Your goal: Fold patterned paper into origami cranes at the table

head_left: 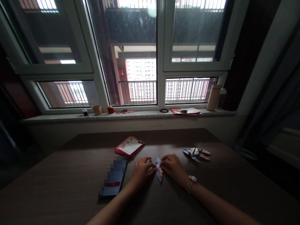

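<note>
Several folded paper pieces are sitting on the right of the tabletop, seemingly finished; 1 slim paper diamond is looking only part-shaped, with some folding apparently remaining. It is lying between the left hand and the right hand, whose bent fingers are touching its opposite edges; whether they are pinching it, I cannot tell.

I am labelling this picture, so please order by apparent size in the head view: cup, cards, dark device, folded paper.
1. Dark device
2. Cards
3. Folded paper and cup: they look too close to rank.
</note>
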The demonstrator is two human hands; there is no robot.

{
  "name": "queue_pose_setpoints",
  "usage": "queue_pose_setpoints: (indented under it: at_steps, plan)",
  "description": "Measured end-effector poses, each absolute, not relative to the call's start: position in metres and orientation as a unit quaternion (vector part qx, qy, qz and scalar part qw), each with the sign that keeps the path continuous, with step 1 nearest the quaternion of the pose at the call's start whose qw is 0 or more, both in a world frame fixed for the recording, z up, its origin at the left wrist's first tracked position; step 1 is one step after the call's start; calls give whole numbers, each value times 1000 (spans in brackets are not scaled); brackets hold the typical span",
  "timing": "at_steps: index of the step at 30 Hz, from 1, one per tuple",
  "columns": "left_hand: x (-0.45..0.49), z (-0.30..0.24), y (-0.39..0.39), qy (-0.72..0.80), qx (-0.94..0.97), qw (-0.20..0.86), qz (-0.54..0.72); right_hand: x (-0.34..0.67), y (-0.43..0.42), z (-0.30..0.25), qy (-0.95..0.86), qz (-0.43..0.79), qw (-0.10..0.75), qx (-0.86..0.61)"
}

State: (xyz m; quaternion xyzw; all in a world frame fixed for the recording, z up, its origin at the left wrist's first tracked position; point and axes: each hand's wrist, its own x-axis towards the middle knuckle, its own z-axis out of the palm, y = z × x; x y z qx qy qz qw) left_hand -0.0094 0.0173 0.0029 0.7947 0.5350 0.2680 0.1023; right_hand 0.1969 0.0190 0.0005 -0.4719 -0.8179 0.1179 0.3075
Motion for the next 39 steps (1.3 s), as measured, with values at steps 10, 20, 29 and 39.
queue_pose_setpoints:
  at_steps: [10, 20, 29, 39]
  plan:
    - [-8, 6, 13, 539, 801, 84, 246, 199, 21, -2, -849, 94, 277, -441]
    - [-9, 2, 14, 526, 808, 70, 257, 199, 18, 2, -856, 85, 271, -431]
    - [-6, 13, 11, 544, 808, 71, 215, 198, 16, 3, -857, 68, 266, -436]
    - [-5, 12, 7, 536, 818, 45, 201, 198, 14, 9, -868, 66, 261, -417]
